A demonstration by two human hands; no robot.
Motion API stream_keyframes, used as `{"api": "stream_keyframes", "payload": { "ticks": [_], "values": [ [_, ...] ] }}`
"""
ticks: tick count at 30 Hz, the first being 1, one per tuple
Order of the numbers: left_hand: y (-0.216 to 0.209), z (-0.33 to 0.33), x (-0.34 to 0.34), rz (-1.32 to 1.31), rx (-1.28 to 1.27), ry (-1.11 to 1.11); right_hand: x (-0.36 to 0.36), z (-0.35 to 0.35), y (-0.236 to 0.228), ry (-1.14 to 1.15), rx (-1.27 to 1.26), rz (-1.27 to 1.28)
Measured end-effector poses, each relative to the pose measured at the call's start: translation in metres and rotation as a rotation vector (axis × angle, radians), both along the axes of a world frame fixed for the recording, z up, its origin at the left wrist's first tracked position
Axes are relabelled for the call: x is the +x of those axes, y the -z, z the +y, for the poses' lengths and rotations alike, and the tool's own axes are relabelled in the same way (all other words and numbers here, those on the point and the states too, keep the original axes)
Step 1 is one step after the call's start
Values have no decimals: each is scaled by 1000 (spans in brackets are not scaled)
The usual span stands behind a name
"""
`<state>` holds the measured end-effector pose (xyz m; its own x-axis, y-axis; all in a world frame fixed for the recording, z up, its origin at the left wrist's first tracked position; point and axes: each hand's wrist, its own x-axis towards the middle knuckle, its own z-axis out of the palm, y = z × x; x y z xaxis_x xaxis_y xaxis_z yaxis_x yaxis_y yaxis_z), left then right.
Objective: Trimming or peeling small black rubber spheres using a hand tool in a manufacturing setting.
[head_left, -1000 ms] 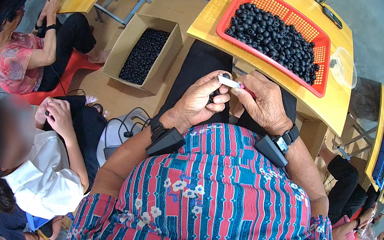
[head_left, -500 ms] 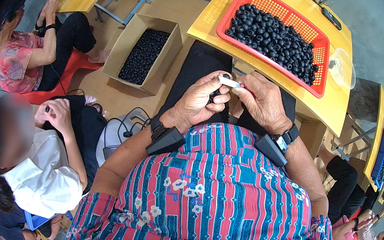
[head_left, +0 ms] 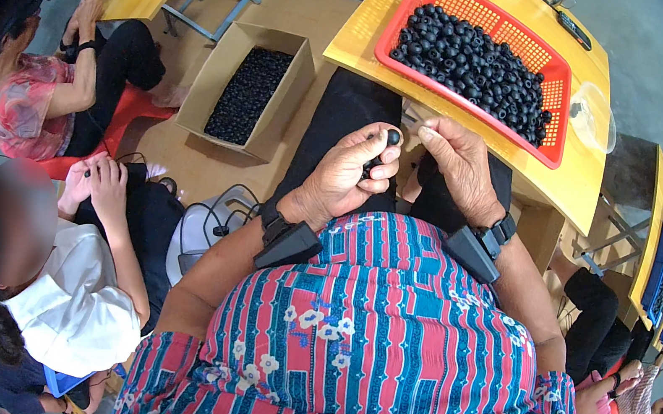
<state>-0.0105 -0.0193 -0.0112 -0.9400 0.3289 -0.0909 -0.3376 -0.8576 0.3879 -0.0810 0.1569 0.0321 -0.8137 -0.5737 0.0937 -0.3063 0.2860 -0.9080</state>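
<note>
My left hand (head_left: 354, 166) is closed around small black round pieces. One smooth black ball (head_left: 394, 138) shows at the top, between thumb and forefinger, and more black shows between the curled fingers. A short gap to the right, my right hand (head_left: 458, 161) has thumb and forefinger pinched together; what they hold, if anything, does not show clearly. Both hands are above my lap, in front of the table edge. Beyond them a red-orange plastic basket (head_left: 480, 114) holds many black round pieces (head_left: 474, 66), several with a visible hole.
The basket stands on a yellow wooden table (head_left: 363, 42), with a clear plastic tub (head_left: 594, 117) beside it. An open cardboard box (head_left: 283, 115) of black pieces sits on the floor to the left. Co-workers (head_left: 75, 281) sit left and right. A white stool (head_left: 197, 226) carries black cables.
My right hand has drawn slightly away from the left, and the small pale blade it held against the piece no longer shows. The ball in my left hand is now more exposed.
</note>
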Motion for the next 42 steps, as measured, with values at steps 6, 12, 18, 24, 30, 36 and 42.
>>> {"api": "stream_keyframes", "payload": {
  "ticks": [6,12,18,24,30,36,42],
  "values": [
    [-2,1,1,-26,-39,3,3,-9,-6,5,-142,-283],
    [-3,1,1,-75,-51,1,-1,-16,0,-123,-212,-67],
    [0,0,0,-48,-84,27,-1,-13,-8,-111,-175,-283],
    [5,0,-2,-5,-115,56,-4,-9,-17,-50,-68,-403],
    [4,0,-3,-6,-135,73,-5,-7,-23,-62,-37,-378],
    [4,1,-4,-9,-149,70,-5,-7,-22,-52,-29,-359],
    [1,1,-4,12,-126,80,-4,1,-12,40,-20,-294]
  ]
}}
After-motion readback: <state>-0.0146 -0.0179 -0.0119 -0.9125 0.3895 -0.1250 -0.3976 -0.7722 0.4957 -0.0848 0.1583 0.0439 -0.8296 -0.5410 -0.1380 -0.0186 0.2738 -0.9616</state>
